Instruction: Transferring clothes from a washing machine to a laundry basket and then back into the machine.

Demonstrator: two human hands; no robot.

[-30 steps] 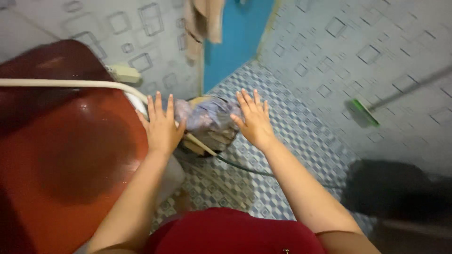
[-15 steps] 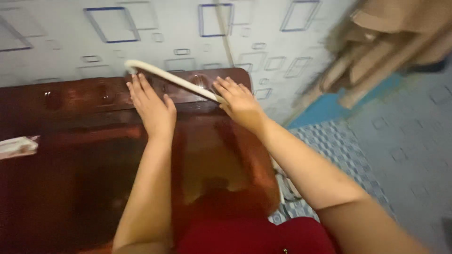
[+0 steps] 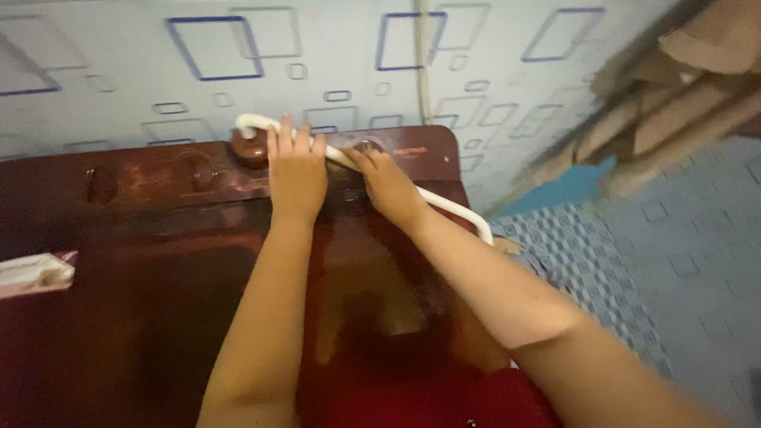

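A small white packet (image 3: 36, 272) lies at the far left edge of a dark red washing machine (image 3: 151, 301), on its glossy lid. Further along the machine's back panel, a row of round red knobs (image 3: 202, 170) runs below a pale wall (image 3: 119, 87) patterned with blue and grey squares. A white hose (image 3: 452, 208) starts with its curled end just above the knob at the right end of that row and slants down across the panel to the machine's right edge. The person's left hand (image 3: 296, 170) lies palm down on the panel, fingers together and nearly straight, its fingertips over the hose near the curled end; whether it grips the hose or only presses on it cannot be told. Just to its right, the right hand (image 3: 388, 185) is partly curled, fingers bent over the hose on the panel, near another knob; how firmly it holds cannot be told. Both forearms reach out over the lid from a red garment (image 3: 428, 400) at the bottom of the view. Right of the machine lie a strip of blue door (image 3: 567, 186) and a floor (image 3: 587, 261) of blue-and-white checked tiles, with blurred tan cloth (image 3: 682, 87) hanging above.
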